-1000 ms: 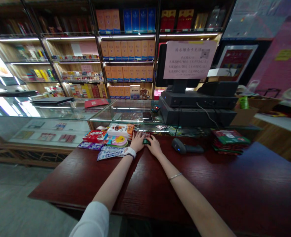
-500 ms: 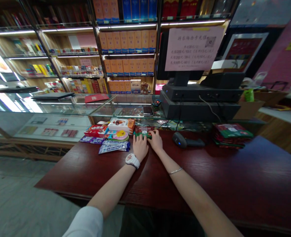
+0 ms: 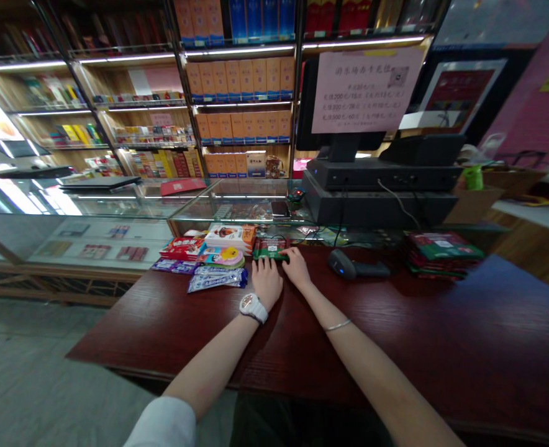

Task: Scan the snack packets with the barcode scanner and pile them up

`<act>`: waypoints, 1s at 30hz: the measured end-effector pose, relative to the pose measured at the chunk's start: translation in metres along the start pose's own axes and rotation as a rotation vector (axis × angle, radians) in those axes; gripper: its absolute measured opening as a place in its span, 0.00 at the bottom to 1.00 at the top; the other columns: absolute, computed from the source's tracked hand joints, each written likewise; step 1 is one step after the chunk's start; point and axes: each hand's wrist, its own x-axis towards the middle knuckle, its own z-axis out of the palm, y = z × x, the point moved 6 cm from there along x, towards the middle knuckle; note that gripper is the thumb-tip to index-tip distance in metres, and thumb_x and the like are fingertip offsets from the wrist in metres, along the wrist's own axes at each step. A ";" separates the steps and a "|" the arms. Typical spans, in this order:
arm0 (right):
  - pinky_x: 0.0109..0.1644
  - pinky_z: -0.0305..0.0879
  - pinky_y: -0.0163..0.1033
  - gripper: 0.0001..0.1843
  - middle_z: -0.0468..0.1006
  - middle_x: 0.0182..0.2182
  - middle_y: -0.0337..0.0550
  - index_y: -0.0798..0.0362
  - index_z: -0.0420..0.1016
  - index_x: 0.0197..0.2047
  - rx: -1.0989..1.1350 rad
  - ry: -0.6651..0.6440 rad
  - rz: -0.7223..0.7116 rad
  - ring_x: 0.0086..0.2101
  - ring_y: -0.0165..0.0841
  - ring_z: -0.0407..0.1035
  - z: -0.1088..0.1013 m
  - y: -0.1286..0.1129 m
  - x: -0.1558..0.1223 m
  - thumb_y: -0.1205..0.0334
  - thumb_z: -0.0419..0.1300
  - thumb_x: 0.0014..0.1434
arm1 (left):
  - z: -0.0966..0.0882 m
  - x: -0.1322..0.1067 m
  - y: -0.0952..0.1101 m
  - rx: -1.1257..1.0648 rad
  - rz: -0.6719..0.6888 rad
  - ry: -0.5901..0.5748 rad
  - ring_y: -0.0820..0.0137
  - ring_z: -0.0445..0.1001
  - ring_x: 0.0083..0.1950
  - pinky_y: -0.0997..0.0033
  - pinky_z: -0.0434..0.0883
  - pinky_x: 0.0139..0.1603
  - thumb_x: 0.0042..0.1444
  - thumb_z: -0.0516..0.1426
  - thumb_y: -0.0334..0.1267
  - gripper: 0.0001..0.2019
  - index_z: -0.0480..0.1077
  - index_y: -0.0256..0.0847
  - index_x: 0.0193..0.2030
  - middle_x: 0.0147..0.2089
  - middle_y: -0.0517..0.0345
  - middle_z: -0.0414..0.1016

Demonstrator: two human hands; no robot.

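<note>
Watching from afar through the head camera; both hands reach out over the dark red wooden bench to one green-and-red packet, which lies flat toward the bench's far edge, between the snack pile and the scanner.

The left hand is palm down, fingers spread and straight, their tips at the packet's near edge; it looks unclosed to me; a white watch sits on that wrist. The right hand has its fingers bent at the packet's near right corner; I cannot tell whether they pinch it or only touch it; a thin bracelet rings that forearm.

Just left of the packet, a white-and-orange box; nearer and farther left, a packet with a yellow cartoon figure, a red packet, purple packets, and blue-and-white wrappers nearest me.

Right of the hands, a black barcode scanner lies on the bench; farther right, a stack of green-and-red packets; beyond the scanner, a monitor bearing a pink sign.
</note>
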 end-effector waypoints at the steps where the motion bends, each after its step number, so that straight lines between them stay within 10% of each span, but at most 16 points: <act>1: 0.56 0.66 0.37 0.20 0.71 0.46 0.45 0.53 0.77 0.46 -0.017 -0.020 -0.010 0.46 0.33 0.70 0.000 -0.001 0.000 0.76 0.52 0.54 | 0.004 0.000 0.000 0.002 -0.007 -0.016 0.51 0.61 0.68 0.48 0.53 0.70 0.60 0.52 0.37 0.26 0.64 0.30 0.64 0.66 0.37 0.64; 11: 0.70 0.41 0.60 0.32 0.67 0.64 0.48 0.50 0.65 0.65 -0.394 -0.197 -0.090 0.64 0.45 0.57 0.005 -0.014 -0.012 0.76 0.49 0.59 | 0.027 0.006 -0.010 -0.028 -0.048 -0.057 0.51 0.52 0.73 0.46 0.49 0.72 0.64 0.48 0.42 0.28 0.59 0.33 0.69 0.73 0.40 0.53; 22: 0.69 0.43 0.64 0.42 0.53 0.71 0.38 0.40 0.52 0.71 -0.399 -0.352 -0.077 0.69 0.43 0.47 0.005 0.004 -0.002 0.80 0.46 0.56 | 0.026 0.015 -0.019 -0.091 -0.013 -0.016 0.52 0.50 0.74 0.43 0.48 0.72 0.65 0.47 0.43 0.29 0.55 0.39 0.71 0.74 0.49 0.51; 30: 0.71 0.43 0.51 0.26 0.74 0.57 0.48 0.52 0.72 0.59 -0.429 -0.124 -0.155 0.58 0.39 0.63 -0.010 -0.029 -0.011 0.72 0.48 0.61 | 0.026 0.020 -0.027 -0.089 0.046 -0.026 0.55 0.54 0.73 0.42 0.48 0.72 0.66 0.47 0.44 0.28 0.53 0.45 0.72 0.74 0.51 0.52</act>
